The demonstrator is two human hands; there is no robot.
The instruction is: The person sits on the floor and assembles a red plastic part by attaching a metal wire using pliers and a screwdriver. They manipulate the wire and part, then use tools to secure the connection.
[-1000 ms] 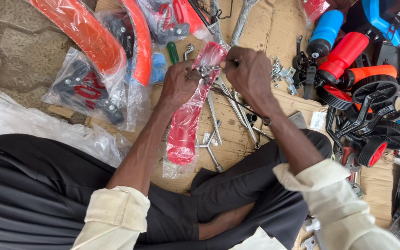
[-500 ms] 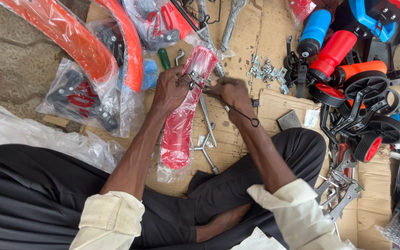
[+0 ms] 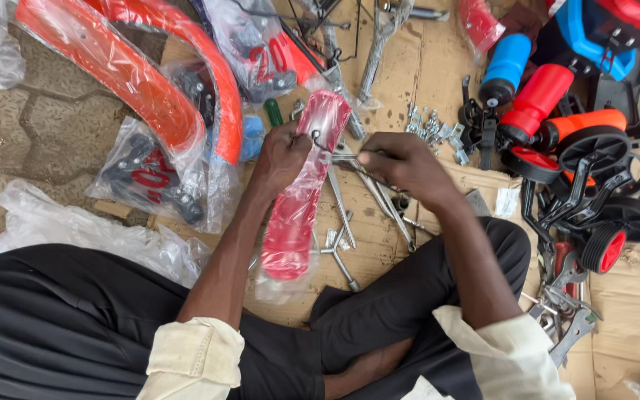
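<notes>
Holding a small metal fitting against the top of a red plastic-wrapped mudguard (image 3: 295,215), our left hand (image 3: 283,155) pinches it tight, grip narrow. Our right hand (image 3: 401,164) closes around a thin metal tool whose tip meets that fitting. The mudguard lies on the flattened cardboard (image 3: 409,81) near its middle, between our knees and the orange fenders (image 3: 112,81) at the top left corner. We judge this a fastening step; next calls for steady turning while the left keeps the part from slipping. Loose bolts (image 3: 427,126) wait nearby.
</notes>
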